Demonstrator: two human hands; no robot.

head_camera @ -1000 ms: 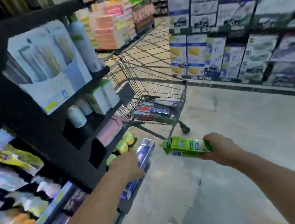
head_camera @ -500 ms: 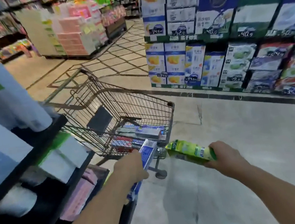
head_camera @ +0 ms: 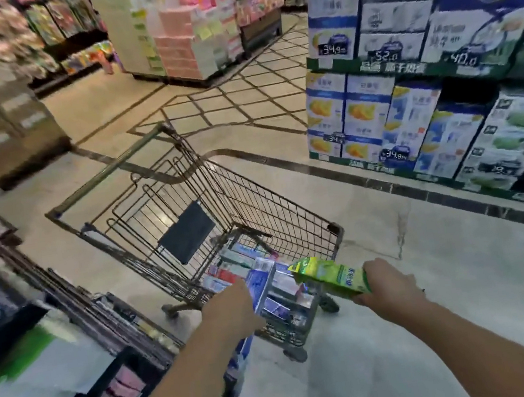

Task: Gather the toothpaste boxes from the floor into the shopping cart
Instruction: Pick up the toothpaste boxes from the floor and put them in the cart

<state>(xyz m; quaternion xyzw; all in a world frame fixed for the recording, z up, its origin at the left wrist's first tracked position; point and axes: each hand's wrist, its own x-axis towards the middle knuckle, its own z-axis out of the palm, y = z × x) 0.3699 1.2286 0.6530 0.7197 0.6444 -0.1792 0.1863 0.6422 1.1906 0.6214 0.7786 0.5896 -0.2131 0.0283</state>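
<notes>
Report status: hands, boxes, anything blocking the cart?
Left hand holds blue box. Right hand holds green box. Both at cart rim. Nothing blocking.

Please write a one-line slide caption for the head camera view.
Left hand and right hand carry a blue box and a green box to the shopping cart.

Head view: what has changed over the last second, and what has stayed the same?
The person has closed in on the shopping cart, so both hands now reach its near end instead of hanging short of it. The left hand has carried the blue box over the basket, and the right hand has brought the green box up to the rim. Unchanged: each hand's grip on its box, nothing released, boxes already lying in the cart.
</notes>
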